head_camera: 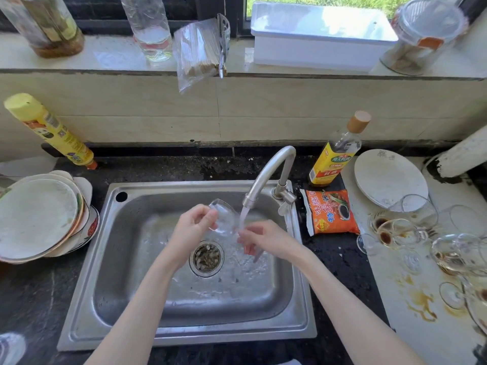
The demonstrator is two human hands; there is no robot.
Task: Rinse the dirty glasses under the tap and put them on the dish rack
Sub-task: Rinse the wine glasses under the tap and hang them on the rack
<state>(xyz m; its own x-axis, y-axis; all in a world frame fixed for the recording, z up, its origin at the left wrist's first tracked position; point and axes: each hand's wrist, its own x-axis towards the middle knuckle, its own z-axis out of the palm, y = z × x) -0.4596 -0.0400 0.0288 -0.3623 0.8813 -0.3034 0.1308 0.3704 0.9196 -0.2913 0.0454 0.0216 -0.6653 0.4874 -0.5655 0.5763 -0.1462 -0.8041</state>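
Over the steel sink I hold a clear glass tilted on its side under the running tap. My left hand grips its base end with curled fingers. My right hand curls round the rim end, where the water stream lands. Several dirty glasses with brown residue lie and stand on the white counter at the right. No dish rack can be made out for certain.
A stack of dirty plates sits left of the sink. A sauce bottle, an orange sachet and a white plate lie right of the tap. A yellow bottle leans at the back left. A white tray rests on the windowsill.
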